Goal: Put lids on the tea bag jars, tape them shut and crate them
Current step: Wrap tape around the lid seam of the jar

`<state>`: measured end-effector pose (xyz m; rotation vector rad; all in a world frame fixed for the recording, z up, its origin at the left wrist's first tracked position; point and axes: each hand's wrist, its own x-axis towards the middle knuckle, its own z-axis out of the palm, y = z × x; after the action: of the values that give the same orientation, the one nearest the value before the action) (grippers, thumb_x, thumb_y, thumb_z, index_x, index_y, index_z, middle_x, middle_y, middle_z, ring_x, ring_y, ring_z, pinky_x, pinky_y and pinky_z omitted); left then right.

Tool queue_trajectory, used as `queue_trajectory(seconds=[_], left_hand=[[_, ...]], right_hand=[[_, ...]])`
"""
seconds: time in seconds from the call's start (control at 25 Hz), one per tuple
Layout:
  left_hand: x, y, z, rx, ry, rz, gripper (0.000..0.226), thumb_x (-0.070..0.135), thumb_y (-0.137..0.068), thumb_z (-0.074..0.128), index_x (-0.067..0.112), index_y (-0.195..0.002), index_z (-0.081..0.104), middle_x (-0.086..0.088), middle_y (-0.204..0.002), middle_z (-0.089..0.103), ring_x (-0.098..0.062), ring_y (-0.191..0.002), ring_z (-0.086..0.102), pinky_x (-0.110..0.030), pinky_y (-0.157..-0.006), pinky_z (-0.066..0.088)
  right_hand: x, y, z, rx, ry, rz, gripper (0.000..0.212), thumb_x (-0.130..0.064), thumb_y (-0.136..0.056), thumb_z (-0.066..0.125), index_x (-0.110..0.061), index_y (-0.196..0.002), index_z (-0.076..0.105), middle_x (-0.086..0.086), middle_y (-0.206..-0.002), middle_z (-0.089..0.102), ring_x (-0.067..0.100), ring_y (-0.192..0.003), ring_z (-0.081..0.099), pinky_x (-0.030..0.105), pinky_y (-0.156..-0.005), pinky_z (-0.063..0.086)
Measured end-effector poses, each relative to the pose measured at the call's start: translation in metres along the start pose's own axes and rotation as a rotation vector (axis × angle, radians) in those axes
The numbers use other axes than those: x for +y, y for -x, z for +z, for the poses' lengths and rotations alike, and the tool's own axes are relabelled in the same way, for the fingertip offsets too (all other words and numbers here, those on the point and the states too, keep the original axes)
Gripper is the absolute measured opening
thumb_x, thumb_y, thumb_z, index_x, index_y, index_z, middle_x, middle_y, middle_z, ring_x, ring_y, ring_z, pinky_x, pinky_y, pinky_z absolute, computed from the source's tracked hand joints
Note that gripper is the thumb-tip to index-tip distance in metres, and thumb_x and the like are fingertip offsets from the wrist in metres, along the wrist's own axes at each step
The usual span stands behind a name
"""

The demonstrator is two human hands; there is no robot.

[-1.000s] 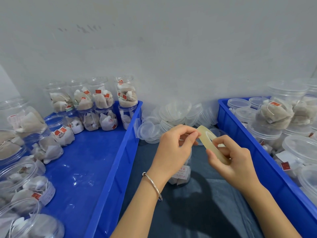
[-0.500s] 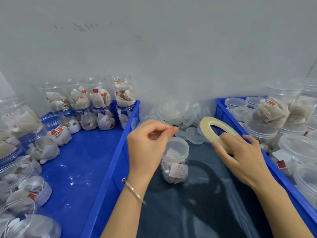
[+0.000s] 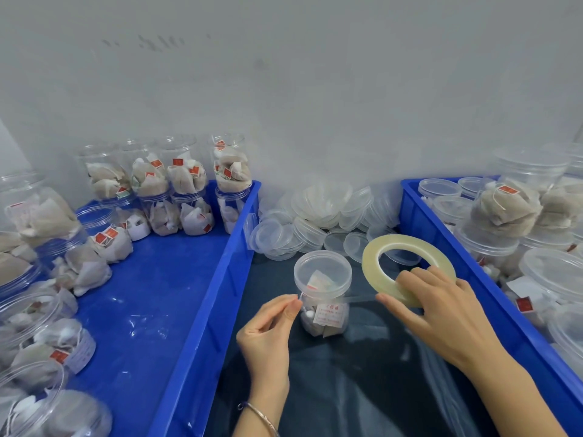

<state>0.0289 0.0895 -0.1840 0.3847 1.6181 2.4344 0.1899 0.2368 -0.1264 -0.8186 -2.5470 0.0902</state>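
Note:
A clear lidded jar of tea bags (image 3: 323,290) stands on the dark cloth between two blue crates. My left hand (image 3: 268,329) pinches the free end of a clear tape strip at the jar's left side. The strip (image 3: 359,298) runs across the front of the jar to a yellowish tape roll (image 3: 373,274). My right hand (image 3: 441,307) grips that roll to the right of the jar, fingers over its near rim.
The left blue crate (image 3: 202,310) holds several jars of tea bags, some stacked at the back. The right blue crate (image 3: 435,228) is packed with jars and lids. A heap of loose clear lids (image 3: 315,222) lies behind the jar against the wall.
My left hand has dropped from above the jar to its left side, drawing tape out. The roll moved down and left, and the strip now stretches across the jar's front.

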Motion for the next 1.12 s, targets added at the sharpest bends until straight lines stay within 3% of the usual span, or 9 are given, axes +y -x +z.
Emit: queue_trajectory(seconds=[0.08, 0.28, 0.64, 0.84, 0.96, 1.12], left_hand=[[-0.003, -0.002, 0.002, -0.003, 0.003, -0.013, 0.020, 0.001, -0.070, 0.076, 0.021, -0.069, 0.079, -0.002, -0.082, 0.076, -0.006, -0.077, 0.070, -0.010, -0.067, 0.051], [-0.010, -0.004, 0.001, 0.029, 0.078, -0.067, 0.013, 0.019, -0.060, 0.078, 0.026, -0.071, 0.080, 0.000, -0.083, 0.076, -0.004, -0.079, 0.071, -0.009, -0.068, 0.050], [-0.020, -0.014, 0.005, 0.027, 0.099, -0.074, 0.014, 0.022, -0.059, 0.077, 0.028, -0.071, 0.079, 0.001, -0.083, 0.076, -0.004, -0.080, 0.070, -0.009, -0.069, 0.050], [-0.024, -0.028, 0.006, -0.100, 0.099, -0.094, 0.005, 0.011, -0.070, 0.076, 0.012, -0.074, 0.078, 0.005, -0.106, 0.073, -0.004, -0.099, 0.068, -0.012, -0.075, 0.051], [-0.026, -0.037, 0.006, -0.164, 0.088, -0.065, 0.026, 0.019, -0.069, 0.076, 0.005, -0.091, 0.070, 0.007, -0.114, 0.070, -0.005, -0.103, 0.066, -0.012, -0.076, 0.051], [-0.031, -0.053, 0.000, -0.272, 0.124, -0.073, 0.043, 0.016, -0.067, 0.078, 0.011, -0.104, 0.057, -0.004, -0.116, 0.070, -0.015, -0.105, 0.067, -0.019, -0.078, 0.053]], right_hand=[[0.001, -0.004, 0.000, -0.021, 0.019, 0.009, 0.048, -0.069, -0.082, 0.029, -0.024, -0.072, 0.045, -0.010, -0.070, 0.044, 0.014, -0.075, 0.043, 0.036, -0.071, 0.037], [-0.001, -0.004, 0.003, -0.052, 0.031, 0.003, 0.051, -0.069, -0.082, 0.027, -0.024, -0.076, 0.049, -0.011, -0.072, 0.046, 0.012, -0.076, 0.042, 0.033, -0.073, 0.034], [-0.001, -0.011, 0.007, -0.083, 0.047, 0.039, 0.051, -0.071, -0.081, 0.025, -0.025, -0.078, 0.048, -0.012, -0.075, 0.047, 0.011, -0.079, 0.043, 0.036, -0.075, 0.039], [0.006, -0.025, 0.012, -0.140, -0.035, -0.012, 0.035, -0.058, -0.088, 0.035, -0.026, -0.083, 0.047, -0.013, -0.081, 0.046, 0.011, -0.081, 0.042, 0.033, -0.074, 0.036], [0.010, -0.040, 0.017, -0.199, -0.080, -0.084, 0.025, -0.049, -0.091, 0.041, -0.025, -0.085, 0.045, -0.013, -0.084, 0.047, 0.011, -0.082, 0.041, 0.030, -0.070, 0.032], [0.012, -0.054, 0.026, -0.216, -0.108, -0.093, 0.027, -0.046, -0.093, 0.044, -0.021, -0.086, 0.048, -0.010, -0.087, 0.049, 0.012, -0.086, 0.042, 0.030, -0.067, 0.031]])
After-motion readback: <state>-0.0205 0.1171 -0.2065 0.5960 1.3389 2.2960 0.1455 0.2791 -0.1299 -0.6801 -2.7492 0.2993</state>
